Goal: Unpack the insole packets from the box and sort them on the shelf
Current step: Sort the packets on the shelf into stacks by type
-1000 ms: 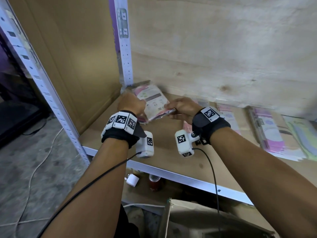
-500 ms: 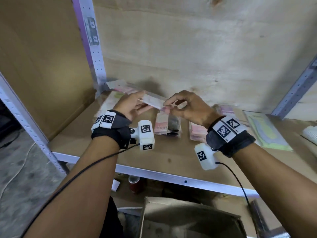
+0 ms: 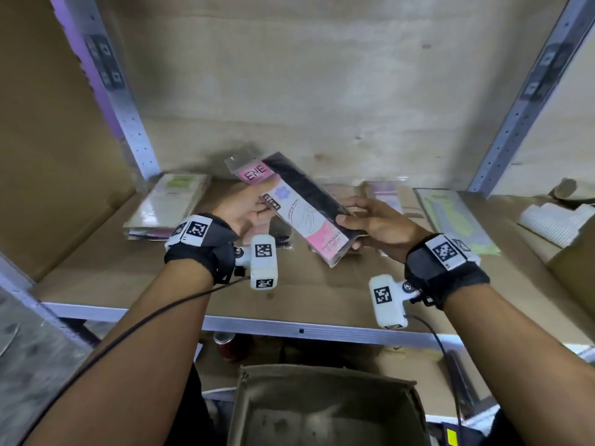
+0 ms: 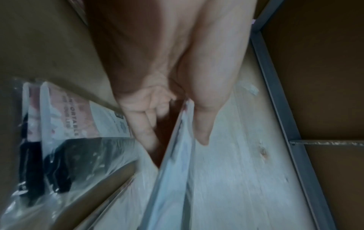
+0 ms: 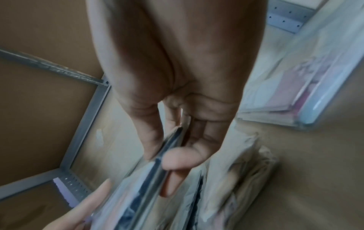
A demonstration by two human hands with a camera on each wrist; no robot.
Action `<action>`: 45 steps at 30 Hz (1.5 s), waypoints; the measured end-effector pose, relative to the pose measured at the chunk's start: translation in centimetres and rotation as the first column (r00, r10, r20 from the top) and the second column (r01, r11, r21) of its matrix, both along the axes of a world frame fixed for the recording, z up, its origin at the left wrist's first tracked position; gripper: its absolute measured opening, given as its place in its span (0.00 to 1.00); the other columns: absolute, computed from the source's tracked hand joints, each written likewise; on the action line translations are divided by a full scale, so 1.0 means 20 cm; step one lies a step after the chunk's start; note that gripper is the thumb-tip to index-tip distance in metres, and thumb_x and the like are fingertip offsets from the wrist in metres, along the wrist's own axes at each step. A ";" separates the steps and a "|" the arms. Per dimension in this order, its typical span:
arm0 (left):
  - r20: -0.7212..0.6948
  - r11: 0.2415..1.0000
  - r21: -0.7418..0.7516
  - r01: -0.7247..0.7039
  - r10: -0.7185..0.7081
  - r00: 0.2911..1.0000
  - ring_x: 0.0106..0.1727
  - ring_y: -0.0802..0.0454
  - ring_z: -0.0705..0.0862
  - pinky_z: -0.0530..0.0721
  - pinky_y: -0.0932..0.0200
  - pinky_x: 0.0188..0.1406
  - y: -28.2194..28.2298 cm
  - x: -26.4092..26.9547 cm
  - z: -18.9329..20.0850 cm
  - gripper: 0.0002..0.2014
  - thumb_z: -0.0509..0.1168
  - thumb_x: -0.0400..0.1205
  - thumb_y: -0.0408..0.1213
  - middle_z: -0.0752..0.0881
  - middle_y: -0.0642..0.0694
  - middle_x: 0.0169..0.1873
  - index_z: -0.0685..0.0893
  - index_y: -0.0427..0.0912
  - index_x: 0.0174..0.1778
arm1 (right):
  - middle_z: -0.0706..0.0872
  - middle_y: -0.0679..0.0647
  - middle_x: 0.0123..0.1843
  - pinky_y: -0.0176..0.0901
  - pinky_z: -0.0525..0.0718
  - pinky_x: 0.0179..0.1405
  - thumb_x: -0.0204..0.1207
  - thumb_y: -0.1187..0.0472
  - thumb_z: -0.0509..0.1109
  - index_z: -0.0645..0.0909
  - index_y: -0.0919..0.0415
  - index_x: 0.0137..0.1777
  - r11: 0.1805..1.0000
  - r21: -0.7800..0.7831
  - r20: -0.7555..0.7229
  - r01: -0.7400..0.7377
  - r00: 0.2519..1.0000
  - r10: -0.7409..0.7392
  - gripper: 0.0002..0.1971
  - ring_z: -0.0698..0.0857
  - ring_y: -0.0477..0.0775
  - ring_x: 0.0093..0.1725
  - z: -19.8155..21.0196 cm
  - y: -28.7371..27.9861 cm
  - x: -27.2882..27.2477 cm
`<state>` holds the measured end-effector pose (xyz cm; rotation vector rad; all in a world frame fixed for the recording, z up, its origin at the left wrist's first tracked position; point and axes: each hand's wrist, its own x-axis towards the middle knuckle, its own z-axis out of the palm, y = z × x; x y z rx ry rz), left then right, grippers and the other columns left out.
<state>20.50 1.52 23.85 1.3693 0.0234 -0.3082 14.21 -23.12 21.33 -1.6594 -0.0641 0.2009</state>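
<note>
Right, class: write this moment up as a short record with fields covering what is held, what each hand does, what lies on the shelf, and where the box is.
held item: pink and black insole packet, raised above the shelf, tilted
left hand: grips the packet's upper part
right hand: grips its lower part
shelf: several stacks of packets
left stack: green-labelled packet on top
right stack: green packet on top
middle: pink packets, partly hidden by the hands
box: open, below the shelf's front edge; contents not visible
</note>
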 end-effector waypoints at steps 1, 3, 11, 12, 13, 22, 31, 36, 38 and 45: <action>0.019 0.998 -0.009 -0.056 0.056 0.998 0.55 0.45 0.89 0.86 0.49 0.62 0.02 0.02 0.00 0.14 0.71 0.83 0.41 0.90 0.39 0.52 0.83 0.38 0.61 | 0.89 0.64 0.48 0.40 0.80 0.27 0.80 0.64 0.72 0.81 0.62 0.65 1.000 -0.003 -0.005 -0.008 1.000 0.008 0.14 0.82 0.56 0.34 -0.01 -0.01 -0.01; 0.059 0.987 0.068 -0.148 0.144 0.988 0.54 0.45 0.90 0.87 0.47 0.61 0.07 0.06 0.00 0.16 0.73 0.80 0.49 0.90 0.43 0.49 0.85 0.42 0.55 | 0.88 0.65 0.48 0.40 0.79 0.28 0.81 0.65 0.71 0.82 0.61 0.64 0.999 -0.049 -0.015 -0.021 1.000 0.020 0.12 0.82 0.56 0.36 -0.02 -0.04 -0.02; 0.383 0.818 0.474 -0.326 0.142 0.913 0.26 0.55 0.82 0.80 0.61 0.33 0.14 0.12 -0.05 0.18 0.66 0.83 0.56 0.85 0.49 0.30 0.87 0.45 0.37 | 0.91 0.62 0.47 0.43 0.74 0.29 0.80 0.67 0.70 0.86 0.51 0.58 0.981 -0.189 -0.003 -0.035 0.999 0.035 0.13 0.81 0.61 0.40 0.00 -0.10 -0.03; 0.385 0.792 0.517 -0.326 0.125 0.914 0.28 0.52 0.83 0.79 0.59 0.36 0.13 0.13 -0.06 0.20 0.64 0.84 0.57 0.85 0.49 0.29 0.83 0.47 0.34 | 0.90 0.64 0.48 0.44 0.74 0.30 0.80 0.67 0.70 0.87 0.50 0.57 0.981 -0.192 0.001 -0.035 0.999 0.036 0.13 0.80 0.62 0.41 -0.01 -0.11 -0.03; 0.380 0.775 0.544 -0.323 0.116 0.918 0.30 0.48 0.85 0.79 0.57 0.38 0.13 0.13 -0.06 0.21 0.62 0.84 0.59 0.85 0.48 0.29 0.80 0.48 0.32 | 0.90 0.66 0.50 0.44 0.74 0.30 0.80 0.67 0.70 0.87 0.49 0.56 0.981 -0.191 0.005 -0.037 0.999 0.039 0.13 0.79 0.62 0.42 -0.01 -0.12 -0.03; 0.169 0.926 0.375 -0.048 -0.017 0.986 0.15 0.57 0.73 0.69 0.68 0.11 0.10 0.12 -0.05 0.20 0.66 0.83 0.57 0.79 0.48 0.18 0.85 0.41 0.41 | 0.93 0.49 0.46 0.36 0.86 0.33 0.78 0.74 0.70 0.87 0.52 0.55 0.996 -0.086 0.045 -0.021 0.999 0.025 0.16 0.92 0.49 0.43 0.00 -0.17 -0.01; 0.089 0.977 0.214 -0.023 0.004 0.996 0.20 0.55 0.85 0.82 0.65 0.19 0.18 0.09 -0.01 0.18 0.62 0.88 0.44 0.85 0.49 0.18 0.81 0.45 0.32 | 0.93 0.52 0.51 0.40 0.85 0.40 0.78 0.67 0.72 0.88 0.46 0.56 0.993 -0.113 0.053 -0.039 0.998 0.045 0.14 0.91 0.50 0.47 0.01 -0.05 -0.04; -0.269 0.953 -0.221 -0.209 0.146 0.952 0.20 0.53 0.82 0.82 0.65 0.18 0.27 0.07 -0.01 0.26 0.54 0.88 0.60 0.87 0.45 0.27 0.86 0.41 0.48 | 0.91 0.62 0.56 0.50 0.82 0.41 0.76 0.68 0.74 0.87 0.51 0.57 0.999 -0.035 0.034 -0.008 0.999 0.009 0.13 0.87 0.63 0.50 0.03 0.05 -0.01; -0.262 0.966 -0.179 -0.186 0.136 0.956 0.30 0.52 0.83 0.85 0.66 0.24 0.30 0.07 -0.02 0.33 0.50 0.88 0.63 0.90 0.41 0.39 0.87 0.36 0.52 | 0.91 0.62 0.57 0.56 0.85 0.47 0.74 0.68 0.76 0.85 0.53 0.59 0.999 0.013 0.018 0.039 0.999 -0.039 0.15 0.90 0.64 0.53 0.05 0.10 0.02; -0.050 0.935 0.325 0.141 -0.132 0.990 0.59 0.42 0.91 0.88 0.50 0.62 0.28 0.01 -0.06 0.23 0.72 0.81 0.50 0.90 0.38 0.59 0.84 0.38 0.66 | 0.88 0.64 0.50 0.47 0.91 0.29 0.72 0.74 0.76 0.74 0.63 0.55 0.947 0.165 -0.086 0.275 0.961 -0.264 0.17 0.91 0.62 0.42 0.11 0.42 0.19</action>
